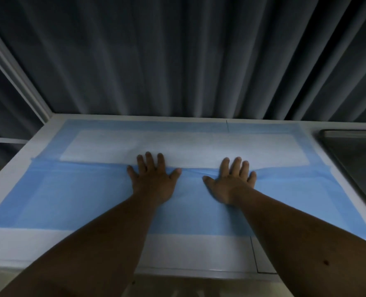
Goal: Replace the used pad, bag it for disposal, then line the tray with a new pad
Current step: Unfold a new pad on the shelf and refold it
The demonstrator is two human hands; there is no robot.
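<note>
A large blue-and-white pad lies spread over a white counter. Its near half is folded over, blue backing up, while the far half shows the white absorbent face with a blue border. My left hand and my right hand rest flat, fingers spread, side by side on the fold's edge at the middle of the pad. Neither hand grips anything. A strip of the white face shows at the near edge.
A metal tray or sink basin sits at the right end of the counter, beside the pad. Dark pleated curtains hang right behind the counter. A white window frame runs along the left.
</note>
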